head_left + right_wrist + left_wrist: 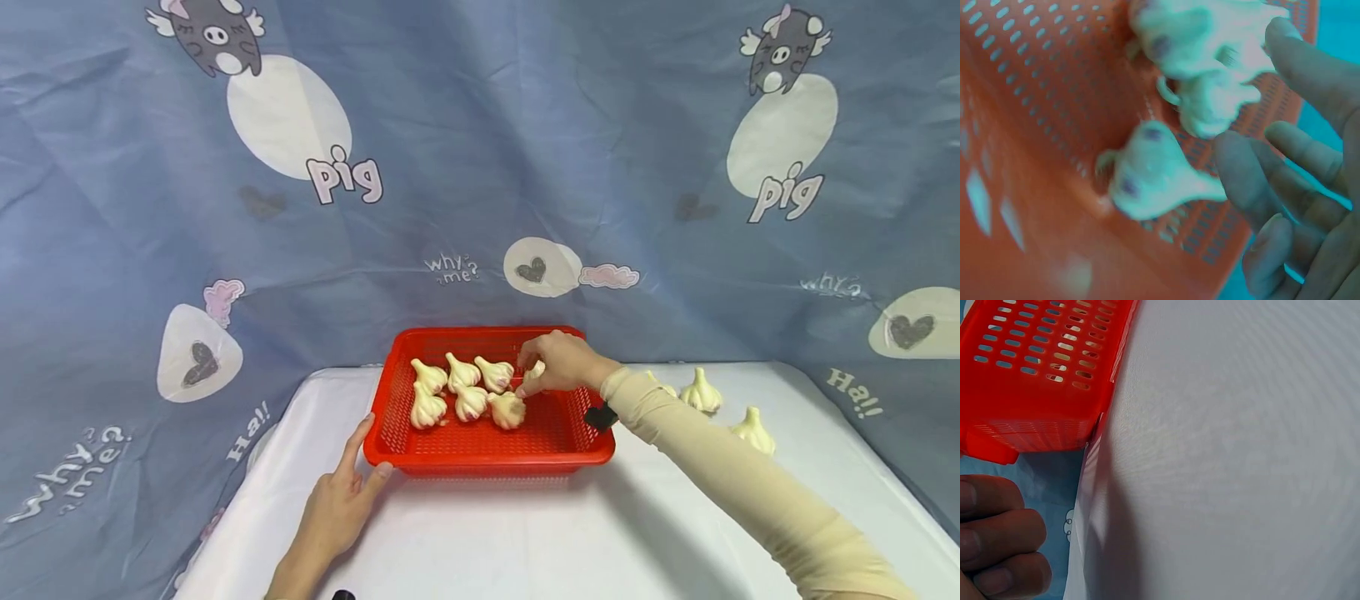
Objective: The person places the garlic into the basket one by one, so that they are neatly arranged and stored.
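On the white cloth-covered worktop (480,537), near its back edge, sits a rectangular red plastic basket (491,460). The left hand (337,507) touches its front left corner, thumb and forefinger spread; the right hand (566,360), fingers apart, is at a cream stemmed garlic bulb (536,373) toward its back right corner.

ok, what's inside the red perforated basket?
Seven garlic bulbs show inside the red perforated basket, one partly covered by the right hand. What's directly beneath the bulbs is hidden; in the head view, the hand also blocks part of the back-right corner.
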Tool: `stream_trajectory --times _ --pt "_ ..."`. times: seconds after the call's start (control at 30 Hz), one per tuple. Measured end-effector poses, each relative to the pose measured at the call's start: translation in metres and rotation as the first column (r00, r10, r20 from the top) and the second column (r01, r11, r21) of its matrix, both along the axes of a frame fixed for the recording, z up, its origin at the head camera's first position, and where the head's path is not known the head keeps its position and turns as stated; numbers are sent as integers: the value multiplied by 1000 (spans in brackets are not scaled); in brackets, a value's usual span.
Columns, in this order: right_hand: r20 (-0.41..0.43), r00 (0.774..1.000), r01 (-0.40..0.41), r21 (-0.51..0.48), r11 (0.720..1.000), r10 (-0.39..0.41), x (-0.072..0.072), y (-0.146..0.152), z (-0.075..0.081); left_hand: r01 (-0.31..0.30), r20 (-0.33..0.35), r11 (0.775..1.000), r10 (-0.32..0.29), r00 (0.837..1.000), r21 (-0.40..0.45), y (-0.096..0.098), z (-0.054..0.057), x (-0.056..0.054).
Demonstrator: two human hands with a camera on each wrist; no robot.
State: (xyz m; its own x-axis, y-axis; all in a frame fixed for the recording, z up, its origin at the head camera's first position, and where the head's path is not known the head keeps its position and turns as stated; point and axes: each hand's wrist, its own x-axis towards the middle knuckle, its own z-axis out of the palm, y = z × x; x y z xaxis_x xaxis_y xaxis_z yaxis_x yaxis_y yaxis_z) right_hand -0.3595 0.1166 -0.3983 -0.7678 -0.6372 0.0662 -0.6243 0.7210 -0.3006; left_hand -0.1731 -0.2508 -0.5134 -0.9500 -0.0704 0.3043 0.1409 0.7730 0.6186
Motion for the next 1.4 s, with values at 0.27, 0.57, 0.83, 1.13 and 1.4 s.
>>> stream_trajectory --times 0.27,0.57,0.83,1.13,1.4 --pt "3 997 72 -143 987 -72 -1 48 23 9 1 1000 -9 1000 2 0 0 0" --pt "29 948 315 -215 924 -317 14 128 21 13 -5 1000 -13 1000 -3 -1 -1 0" --pt "99 839 543 -87 835 -535 37 204 21 15 -12 1000 -14 1000 4 0 1 1" --pt "213 772 612 6 791 -599 68 267 13 11 0 1000 -11 1000 9 -1 1 3" --pt "239 780 573 98 814 -578 87 297 0 16 1 1000 -16 1000 4 0 2 1"
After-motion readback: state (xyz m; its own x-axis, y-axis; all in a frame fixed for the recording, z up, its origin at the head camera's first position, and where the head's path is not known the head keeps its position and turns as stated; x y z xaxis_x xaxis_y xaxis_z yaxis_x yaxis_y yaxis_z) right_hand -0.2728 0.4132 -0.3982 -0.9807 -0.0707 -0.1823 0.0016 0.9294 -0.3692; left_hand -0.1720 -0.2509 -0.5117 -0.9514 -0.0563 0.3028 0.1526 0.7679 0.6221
